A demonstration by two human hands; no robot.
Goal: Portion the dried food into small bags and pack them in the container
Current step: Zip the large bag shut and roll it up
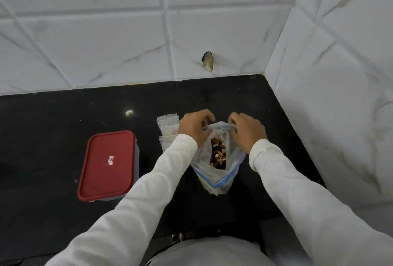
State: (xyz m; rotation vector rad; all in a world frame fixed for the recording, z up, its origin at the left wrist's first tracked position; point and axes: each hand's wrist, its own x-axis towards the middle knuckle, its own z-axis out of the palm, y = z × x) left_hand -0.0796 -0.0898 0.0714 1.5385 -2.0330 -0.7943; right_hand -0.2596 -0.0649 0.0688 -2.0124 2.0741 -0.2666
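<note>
Left hand (196,127) and right hand (247,133) held a zip bag (232,160) of dried food (218,153) open on the desk (53,117), fingers (207,116) pinching its rim, near small bags (168,128) and a red-lidded container (107,164).

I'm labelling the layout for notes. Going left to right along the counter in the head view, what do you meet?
Container → small bags → left hand → big bag → right hand. Both hands pinch the big bag's rim.

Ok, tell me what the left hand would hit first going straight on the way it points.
The left hand pinches the rim of the big bag; past that the way looks free over the counter to the tiled wall, though depth is unclear.
</note>
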